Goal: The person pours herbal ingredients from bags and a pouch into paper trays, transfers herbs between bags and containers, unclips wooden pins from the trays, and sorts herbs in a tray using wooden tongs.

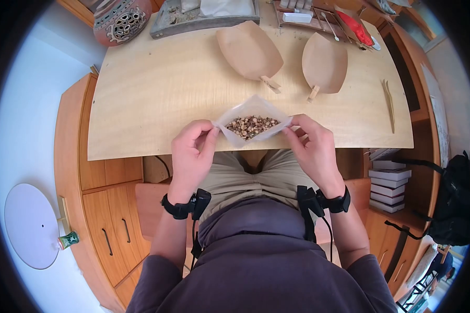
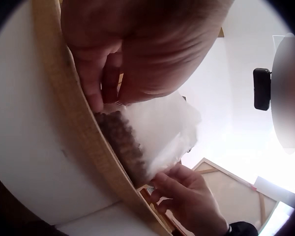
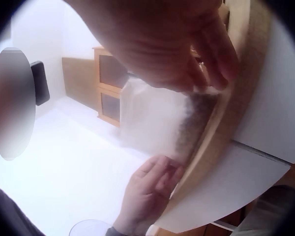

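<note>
A translucent whitish bag lies at the front edge of the table, its mouth spread wide. Inside is a heap of small brown and tan pieces, which look like chopped dried plant matter. My left hand pinches the bag's left corner between thumb and fingers. At the opposite corner, my right hand grips the edge the same way. Seen from the left wrist, the bag stretches between both hands, with the dark contents along its bottom near the table edge.
Two brown boat-shaped trays, each with a clip at its near end, lie beyond the bag. Wooden tweezers are at the right. A grey tray, a patterned pot and a wooden rack line the back.
</note>
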The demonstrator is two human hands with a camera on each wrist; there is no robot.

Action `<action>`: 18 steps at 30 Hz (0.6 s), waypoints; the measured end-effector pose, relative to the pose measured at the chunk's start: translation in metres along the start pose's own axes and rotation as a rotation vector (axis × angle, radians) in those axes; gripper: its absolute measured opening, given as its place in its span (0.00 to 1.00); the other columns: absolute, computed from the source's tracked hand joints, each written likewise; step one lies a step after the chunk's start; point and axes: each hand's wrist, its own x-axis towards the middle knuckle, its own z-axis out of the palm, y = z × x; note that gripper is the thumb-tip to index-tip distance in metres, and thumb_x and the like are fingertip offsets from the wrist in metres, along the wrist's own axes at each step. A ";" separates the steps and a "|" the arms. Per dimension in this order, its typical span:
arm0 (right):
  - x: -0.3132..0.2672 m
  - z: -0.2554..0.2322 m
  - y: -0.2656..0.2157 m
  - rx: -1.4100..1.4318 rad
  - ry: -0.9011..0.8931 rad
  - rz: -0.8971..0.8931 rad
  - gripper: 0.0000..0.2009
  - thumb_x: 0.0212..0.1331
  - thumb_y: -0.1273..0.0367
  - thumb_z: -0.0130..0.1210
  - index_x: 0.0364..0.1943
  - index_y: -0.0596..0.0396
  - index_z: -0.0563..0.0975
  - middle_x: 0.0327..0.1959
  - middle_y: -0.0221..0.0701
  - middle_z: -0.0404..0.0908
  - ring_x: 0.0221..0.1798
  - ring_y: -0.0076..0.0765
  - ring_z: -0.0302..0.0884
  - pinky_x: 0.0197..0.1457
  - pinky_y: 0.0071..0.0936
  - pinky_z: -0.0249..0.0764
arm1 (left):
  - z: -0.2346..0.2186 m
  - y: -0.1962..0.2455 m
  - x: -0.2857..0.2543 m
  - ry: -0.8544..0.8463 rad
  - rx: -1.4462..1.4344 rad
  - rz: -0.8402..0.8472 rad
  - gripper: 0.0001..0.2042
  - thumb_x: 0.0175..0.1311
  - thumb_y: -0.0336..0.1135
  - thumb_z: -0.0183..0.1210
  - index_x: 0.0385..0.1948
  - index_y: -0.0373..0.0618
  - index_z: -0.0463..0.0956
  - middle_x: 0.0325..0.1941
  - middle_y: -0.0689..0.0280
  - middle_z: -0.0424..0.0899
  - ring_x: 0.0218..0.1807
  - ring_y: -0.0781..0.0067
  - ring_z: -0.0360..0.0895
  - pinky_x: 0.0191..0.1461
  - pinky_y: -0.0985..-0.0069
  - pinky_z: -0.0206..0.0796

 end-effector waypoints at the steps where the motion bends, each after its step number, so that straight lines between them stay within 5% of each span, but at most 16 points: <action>1: -0.001 -0.001 -0.002 -0.020 0.030 -0.011 0.06 0.61 0.75 0.63 0.41 0.57 0.82 0.31 0.35 0.84 0.25 0.31 0.81 0.28 0.25 0.74 | 0.000 0.004 0.002 0.002 0.000 0.002 0.04 0.70 0.22 0.59 0.40 0.31 0.79 0.40 0.61 0.84 0.42 0.76 0.82 0.51 0.78 0.77; 6: -0.007 -0.001 -0.004 -0.005 0.158 -0.145 0.05 0.61 0.74 0.64 0.40 0.57 0.82 0.29 0.37 0.84 0.25 0.31 0.81 0.27 0.27 0.74 | 0.000 0.011 -0.003 0.041 0.015 -0.012 0.03 0.68 0.21 0.60 0.39 0.32 0.79 0.41 0.59 0.84 0.43 0.73 0.83 0.50 0.77 0.78; 8: -0.006 0.000 0.002 -0.034 -0.011 0.024 0.06 0.61 0.74 0.65 0.40 0.56 0.83 0.29 0.36 0.84 0.25 0.31 0.81 0.27 0.26 0.74 | 0.002 0.013 -0.002 0.040 0.043 0.022 0.03 0.67 0.20 0.60 0.39 0.32 0.79 0.41 0.59 0.83 0.43 0.73 0.83 0.50 0.77 0.78; 11: -0.008 -0.006 -0.011 -0.063 0.091 -0.064 0.05 0.61 0.73 0.65 0.39 0.56 0.82 0.28 0.37 0.84 0.24 0.32 0.80 0.27 0.28 0.74 | 0.003 0.015 -0.004 0.061 0.037 0.052 0.02 0.67 0.20 0.60 0.38 0.32 0.78 0.41 0.60 0.83 0.43 0.72 0.83 0.50 0.77 0.78; 18: -0.010 -0.002 0.005 -0.135 0.011 -0.060 0.07 0.60 0.72 0.65 0.40 0.57 0.82 0.27 0.38 0.83 0.24 0.36 0.80 0.29 0.30 0.75 | 0.002 0.008 0.002 0.010 0.036 0.043 0.02 0.67 0.20 0.59 0.38 0.32 0.77 0.42 0.59 0.83 0.43 0.71 0.83 0.49 0.76 0.79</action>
